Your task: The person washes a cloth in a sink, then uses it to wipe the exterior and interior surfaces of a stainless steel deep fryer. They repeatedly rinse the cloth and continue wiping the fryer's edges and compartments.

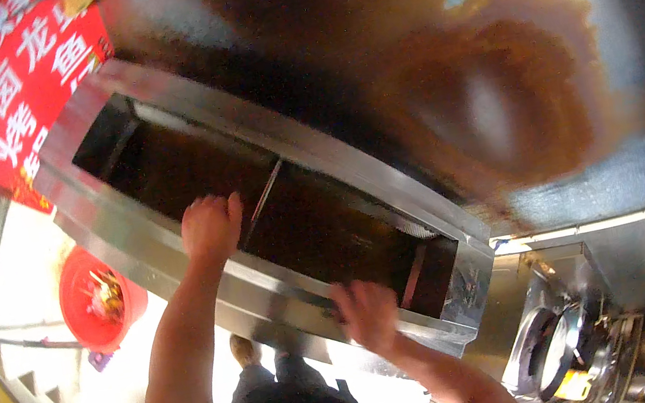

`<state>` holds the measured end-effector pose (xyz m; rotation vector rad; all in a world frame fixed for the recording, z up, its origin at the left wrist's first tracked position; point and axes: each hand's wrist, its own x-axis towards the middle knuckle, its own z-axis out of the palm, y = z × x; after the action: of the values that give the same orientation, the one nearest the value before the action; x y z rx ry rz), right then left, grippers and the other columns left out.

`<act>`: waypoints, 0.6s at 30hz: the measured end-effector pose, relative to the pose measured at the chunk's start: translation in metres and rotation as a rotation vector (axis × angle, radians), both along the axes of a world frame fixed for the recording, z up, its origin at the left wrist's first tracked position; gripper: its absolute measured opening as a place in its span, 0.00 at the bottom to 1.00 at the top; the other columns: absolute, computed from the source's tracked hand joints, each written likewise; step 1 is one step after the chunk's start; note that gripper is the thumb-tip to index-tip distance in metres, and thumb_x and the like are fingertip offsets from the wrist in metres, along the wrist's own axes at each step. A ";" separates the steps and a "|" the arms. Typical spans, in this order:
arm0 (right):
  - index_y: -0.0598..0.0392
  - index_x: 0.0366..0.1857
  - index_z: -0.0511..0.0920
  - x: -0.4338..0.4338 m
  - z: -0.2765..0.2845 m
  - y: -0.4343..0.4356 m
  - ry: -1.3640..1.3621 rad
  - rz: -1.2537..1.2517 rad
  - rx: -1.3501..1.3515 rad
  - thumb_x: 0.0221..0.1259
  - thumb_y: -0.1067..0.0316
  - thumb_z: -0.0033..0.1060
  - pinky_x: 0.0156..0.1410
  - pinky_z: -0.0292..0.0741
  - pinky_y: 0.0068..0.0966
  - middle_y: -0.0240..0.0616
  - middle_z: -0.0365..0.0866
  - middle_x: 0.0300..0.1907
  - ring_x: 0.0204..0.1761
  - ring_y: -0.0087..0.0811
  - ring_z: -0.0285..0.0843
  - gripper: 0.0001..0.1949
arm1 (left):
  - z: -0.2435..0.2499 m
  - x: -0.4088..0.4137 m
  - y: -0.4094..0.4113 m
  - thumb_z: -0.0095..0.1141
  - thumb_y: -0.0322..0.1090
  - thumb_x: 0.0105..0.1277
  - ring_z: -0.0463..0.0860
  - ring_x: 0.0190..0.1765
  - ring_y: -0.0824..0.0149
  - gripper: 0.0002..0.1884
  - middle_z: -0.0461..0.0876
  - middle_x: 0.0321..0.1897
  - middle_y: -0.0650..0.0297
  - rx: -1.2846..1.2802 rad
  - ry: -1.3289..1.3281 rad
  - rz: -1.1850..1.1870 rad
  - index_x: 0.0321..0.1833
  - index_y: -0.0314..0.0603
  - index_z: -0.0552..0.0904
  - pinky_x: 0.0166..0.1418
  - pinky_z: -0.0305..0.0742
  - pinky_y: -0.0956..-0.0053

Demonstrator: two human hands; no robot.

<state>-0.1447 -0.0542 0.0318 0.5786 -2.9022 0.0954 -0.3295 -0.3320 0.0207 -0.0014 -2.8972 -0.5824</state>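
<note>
A long stainless-steel trough (351,144) with a dark interior stretches across the view before me, set at a slant. A thin metal bar (265,197) spans its opening near the middle. My left hand (212,226) is over the near rim beside this bar, its fingers curled and their undersides hidden. Further right along the same rim is my right hand (369,313), blurred, with bent fingers near a dark patch on the edge. I cannot tell whether either hand grips anything.
A brown-stained metal wall (488,114) rises behind the trough. On the floor at left stands a red bucket (73,310) with refuse inside. A red banner (39,83) bears writing. At lower right, several round pans (549,349) lean by a metal cabinet (497,293).
</note>
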 end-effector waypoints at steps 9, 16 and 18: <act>0.47 0.58 0.83 -0.105 0.012 -0.109 -0.461 -0.049 -0.700 0.56 0.59 0.74 0.58 0.80 0.42 0.41 0.82 0.50 0.54 0.46 0.82 0.23 | -0.016 -0.007 -0.021 0.51 0.45 0.76 0.83 0.42 0.44 0.21 0.85 0.33 0.52 -0.010 0.106 -0.020 0.28 0.39 0.84 0.48 0.77 0.48; 0.60 0.64 0.78 -0.046 0.037 0.200 -0.003 -0.549 -1.147 0.73 0.63 0.62 0.70 0.75 0.38 0.48 0.84 0.61 0.62 0.43 0.81 0.21 | -0.021 -0.017 -0.052 0.51 0.47 0.76 0.79 0.58 0.47 0.18 0.85 0.44 0.54 -0.037 0.143 0.177 0.38 0.40 0.86 0.68 0.66 0.48; 0.59 0.67 0.77 -0.035 0.033 0.266 0.131 -0.798 -0.539 0.76 0.57 0.60 0.69 0.74 0.43 0.50 0.83 0.62 0.63 0.52 0.80 0.23 | -0.023 -0.020 -0.061 0.52 0.48 0.76 0.78 0.60 0.47 0.18 0.85 0.48 0.53 -0.028 0.239 0.293 0.42 0.41 0.86 0.70 0.65 0.49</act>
<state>-0.1799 0.2120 0.0649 -0.6235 -2.5772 0.6534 -0.3500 -0.3929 -0.0021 0.3211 -2.6072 -0.4537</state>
